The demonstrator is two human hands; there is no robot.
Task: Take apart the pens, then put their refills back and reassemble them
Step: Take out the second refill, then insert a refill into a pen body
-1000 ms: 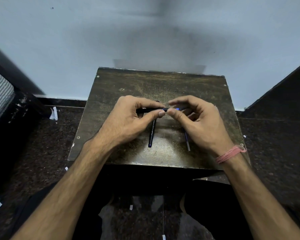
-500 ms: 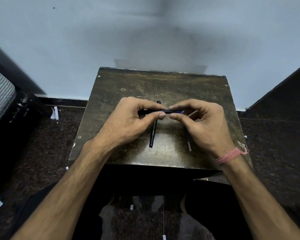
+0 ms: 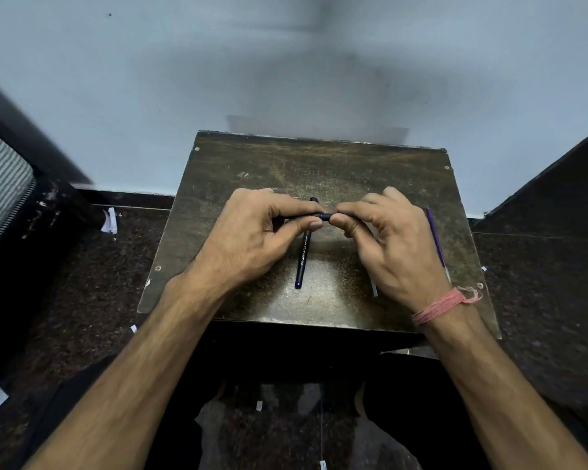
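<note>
1. We see a small dark table [image 3: 319,164] in the middle of the frame, set against a pale wall [image 3: 286,62]; its top is worn and scratched.
2. Our left hand [image 3: 252,239] is closed on a dark pen [image 3: 321,217], which it holds level above the table, in the centre of the frame. The thumb and forefinger pinch the barrel.
3. Our right hand [image 3: 398,245] meets the left one at the same pen. Its thumb and forefinger pinch the right end of the pen, and the other fingers are curled. Whether this end is a loose part or still fixed to the barrel, we cannot tell.
4. A second pen [image 3: 302,259] lies on the table under the hands, pointing from the upper middle toward the lower middle of the frame. It has pale lettering on the barrel.
5. A thin purple refill [image 3: 437,239] lies on the table at the right, just beside the right hand.
6. Another thin piece [image 3: 374,290] shows below the right hand, mostly hidden; we cannot tell what it is.
7. A pink thread band [image 3: 438,305] goes round the right wrist.
8. No box or tray is in view; all the parts lie bare on the table or stay in the hands.
9. The floor [image 3: 82,283] around is dark stone with small white scraps of paper [image 3: 109,222].
</note>
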